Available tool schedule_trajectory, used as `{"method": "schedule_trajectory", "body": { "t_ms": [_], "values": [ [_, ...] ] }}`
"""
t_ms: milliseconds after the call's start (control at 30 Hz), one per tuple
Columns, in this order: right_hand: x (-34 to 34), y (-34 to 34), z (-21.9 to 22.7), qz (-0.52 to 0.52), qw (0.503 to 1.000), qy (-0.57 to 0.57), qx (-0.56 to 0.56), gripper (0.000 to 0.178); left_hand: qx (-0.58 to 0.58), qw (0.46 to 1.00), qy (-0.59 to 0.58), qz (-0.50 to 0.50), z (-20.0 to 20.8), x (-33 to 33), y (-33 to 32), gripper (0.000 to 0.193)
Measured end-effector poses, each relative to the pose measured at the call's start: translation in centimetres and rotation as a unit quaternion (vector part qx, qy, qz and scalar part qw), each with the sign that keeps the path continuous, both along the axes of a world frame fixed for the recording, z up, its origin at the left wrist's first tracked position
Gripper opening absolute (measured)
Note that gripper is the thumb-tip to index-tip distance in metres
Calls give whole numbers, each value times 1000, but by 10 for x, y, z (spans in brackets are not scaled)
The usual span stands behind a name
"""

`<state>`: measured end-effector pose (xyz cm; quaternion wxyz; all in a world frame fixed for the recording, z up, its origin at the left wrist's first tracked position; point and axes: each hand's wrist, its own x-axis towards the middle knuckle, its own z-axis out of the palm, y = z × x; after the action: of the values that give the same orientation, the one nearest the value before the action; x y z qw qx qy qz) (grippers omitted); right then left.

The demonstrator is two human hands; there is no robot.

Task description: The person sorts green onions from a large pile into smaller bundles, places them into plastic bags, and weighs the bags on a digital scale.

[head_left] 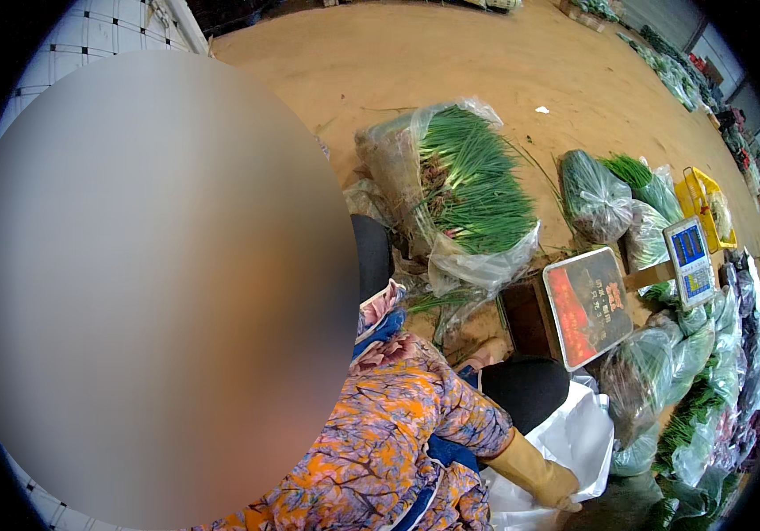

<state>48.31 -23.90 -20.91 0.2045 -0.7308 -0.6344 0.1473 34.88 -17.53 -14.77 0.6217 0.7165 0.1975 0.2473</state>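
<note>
My right hand [552, 487], in a tan rubber glove, reaches down at the lower right from an orange and violet patterned sleeve. Its fingers look pressed together over a white plastic sheet or bag [588, 420]. Whether they grip the sheet or something small, I cannot make out. My left hand does not show; a large blurred oval covers the left of the head view. In front of my knees stands a clear plastic bag [398, 142], opened wide around a thick mass of green onions [477, 190] with pale roots.
A scale with a dark and red platform [588, 305] and a blue display panel [691, 261] stands right of the onions. Around it lie filled bags of greens [594, 195] and a yellow crate [707, 208]. Brown floor [522, 62] stretches behind; more bagged produce lines the right edge.
</note>
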Motion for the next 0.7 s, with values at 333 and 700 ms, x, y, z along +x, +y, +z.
{"method": "schedule_trajectory", "body": {
  "t_ms": [333,700],
  "values": [
    [2,0,-23,-41,997,31,-50,23,-39,898,244,365,-111,-189,59,58],
    [-22,39,37,-68,987,148,0,19,-327,782,-115,519,-98,-320,87,64]
  ]
}}
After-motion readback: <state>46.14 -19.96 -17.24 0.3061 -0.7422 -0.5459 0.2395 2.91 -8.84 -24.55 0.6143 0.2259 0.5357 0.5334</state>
